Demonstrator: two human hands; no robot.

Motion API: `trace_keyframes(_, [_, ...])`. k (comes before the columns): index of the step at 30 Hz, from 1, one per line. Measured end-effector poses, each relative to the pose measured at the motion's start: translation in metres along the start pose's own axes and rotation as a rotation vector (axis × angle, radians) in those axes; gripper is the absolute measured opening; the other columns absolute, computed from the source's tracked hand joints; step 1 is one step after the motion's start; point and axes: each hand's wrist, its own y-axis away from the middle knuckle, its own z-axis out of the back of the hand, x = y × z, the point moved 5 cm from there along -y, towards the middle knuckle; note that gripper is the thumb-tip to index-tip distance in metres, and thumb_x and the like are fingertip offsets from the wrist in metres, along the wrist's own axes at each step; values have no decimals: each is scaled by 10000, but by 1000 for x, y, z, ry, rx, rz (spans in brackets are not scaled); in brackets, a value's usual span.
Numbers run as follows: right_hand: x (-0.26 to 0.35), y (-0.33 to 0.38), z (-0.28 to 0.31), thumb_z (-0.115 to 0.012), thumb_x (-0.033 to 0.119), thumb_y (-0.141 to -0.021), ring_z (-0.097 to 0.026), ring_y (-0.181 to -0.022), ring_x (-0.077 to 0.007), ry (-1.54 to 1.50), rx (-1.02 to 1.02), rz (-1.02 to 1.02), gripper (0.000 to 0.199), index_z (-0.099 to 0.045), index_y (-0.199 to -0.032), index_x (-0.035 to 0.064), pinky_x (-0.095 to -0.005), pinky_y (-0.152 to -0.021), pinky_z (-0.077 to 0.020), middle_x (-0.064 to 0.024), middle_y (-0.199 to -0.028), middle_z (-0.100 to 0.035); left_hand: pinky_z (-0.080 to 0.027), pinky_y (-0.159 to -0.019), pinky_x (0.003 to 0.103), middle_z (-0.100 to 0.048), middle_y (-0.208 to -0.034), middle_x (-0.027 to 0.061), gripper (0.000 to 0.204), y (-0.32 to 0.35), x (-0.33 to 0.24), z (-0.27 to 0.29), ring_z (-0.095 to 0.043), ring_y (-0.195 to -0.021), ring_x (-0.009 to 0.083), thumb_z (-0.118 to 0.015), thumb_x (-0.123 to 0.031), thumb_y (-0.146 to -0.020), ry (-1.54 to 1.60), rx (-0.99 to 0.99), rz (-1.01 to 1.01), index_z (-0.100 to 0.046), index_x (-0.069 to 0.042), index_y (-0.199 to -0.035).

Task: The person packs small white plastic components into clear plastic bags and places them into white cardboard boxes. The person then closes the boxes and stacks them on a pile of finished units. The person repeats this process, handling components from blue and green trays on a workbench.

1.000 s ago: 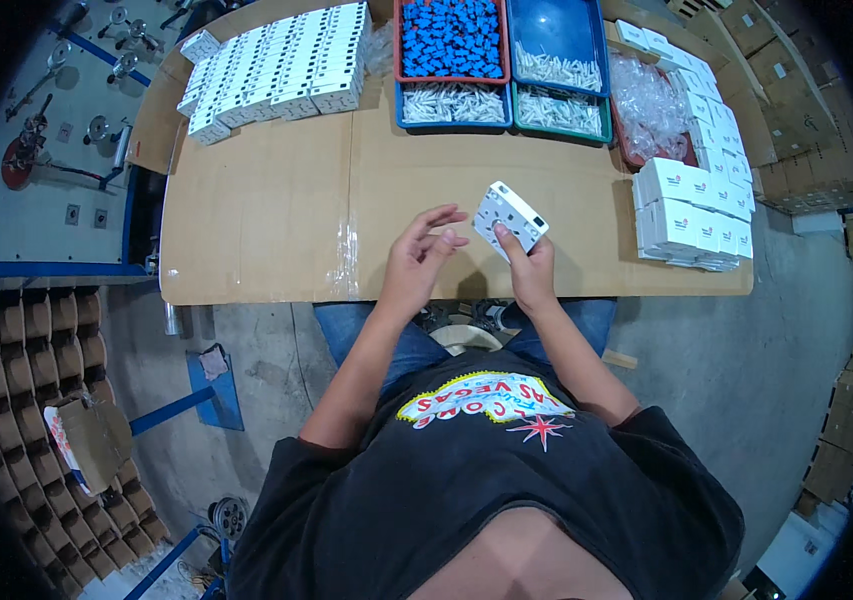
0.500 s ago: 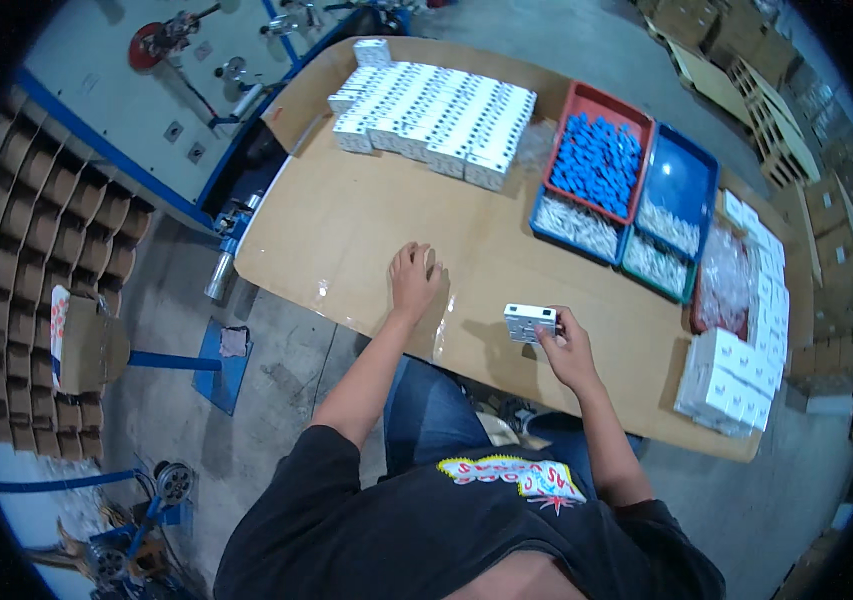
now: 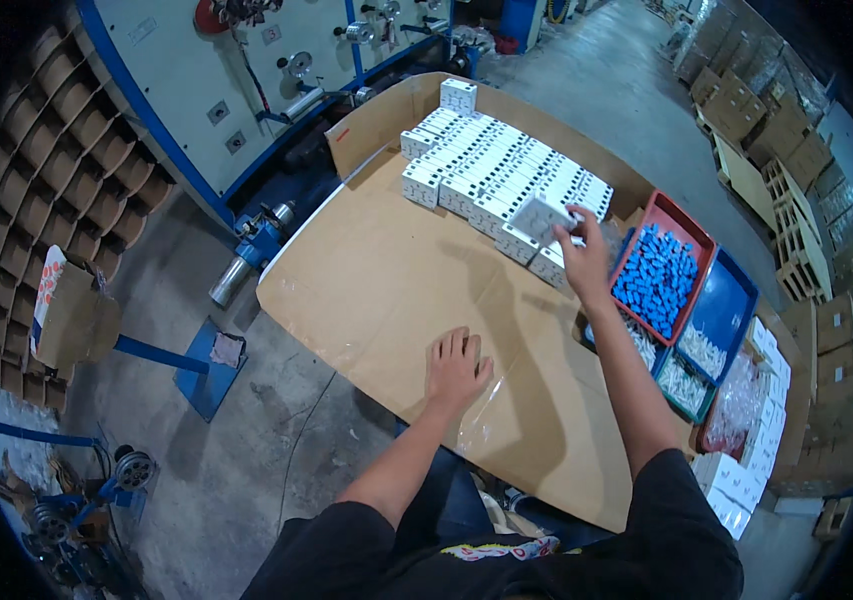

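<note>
My right hand reaches across the table and holds a small white box over the near end of a stack of white boxes. The box sits tilted in my fingers, just above the row. My left hand lies flat, palm down, on the brown cardboard table top near its front edge and holds nothing.
A red tray of blue parts and a blue tray of small white parts stand right of the stack. More white boxes lie at the table's right end. A blue machine panel and cardboard dividers stand to the left.
My right hand has carried the white box from the table's near edge out to the stack of boxes. My left hand stays flat on the table. The view has swung left.
</note>
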Motion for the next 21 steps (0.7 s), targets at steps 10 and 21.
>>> trace_keyframes(10, [-22,-206,-149,-774,113,-872,-707,-942,-300,147,-64,322,330,-656,-1171,37,-401,-802,-570,-177,-1063,-709,-391,-1077,496,-536,-1362,167,538,-6,1,12,-488,-1316,327,-698,-419,-863,76,26,29,-625,-66,-1261])
trace_keyframes(21, [-52,-298,-245,-747,131,-886,-681,-938,-393,312,-169,438,309,-635,-1165,61,-480,-839,-526,-205,-998,-690,-392,-1080,487,-544,-1383,164,603,-5,2,0,-494,-1327,321,-728,-458,-846,92,11,63,-606,-60,-1282])
